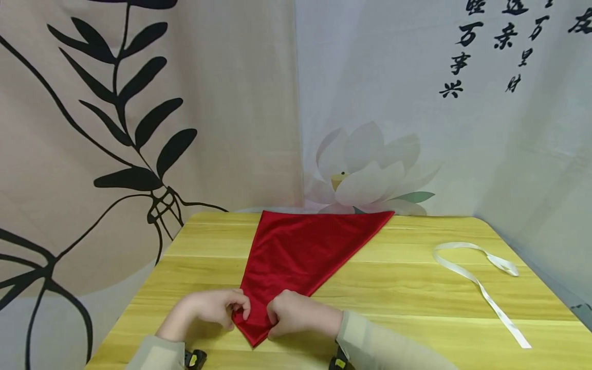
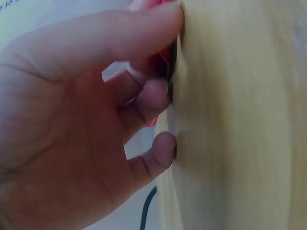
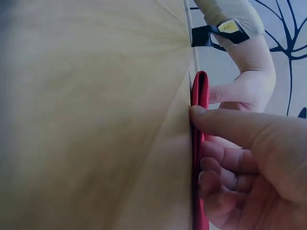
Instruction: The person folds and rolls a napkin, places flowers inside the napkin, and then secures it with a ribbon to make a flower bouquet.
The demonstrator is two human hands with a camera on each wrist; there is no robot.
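A red cloth (image 1: 305,252), folded into a triangular shape, lies on the wooden table with one pointed corner towards me. At the left side of that corner my left hand (image 1: 210,308) bends its fingers over the cloth's edge. My right hand (image 1: 302,313) pinches the opposite edge, just right of the point. The right wrist view shows the folded layers of the red cloth (image 3: 201,86) side-on, with the right thumb (image 3: 211,117) against them. In the left wrist view, the left thumb (image 2: 129,36) and fingers meet at the cloth, most of which is hidden behind them.
To the right on the wooden table (image 1: 393,288) lies a loose, curving white ribbon (image 1: 481,288). Behind the table hangs a curtain (image 1: 240,103) printed with black leaves, a pale lotus and dark lettering. Both forearms wear dark wrist straps (image 1: 196,358).
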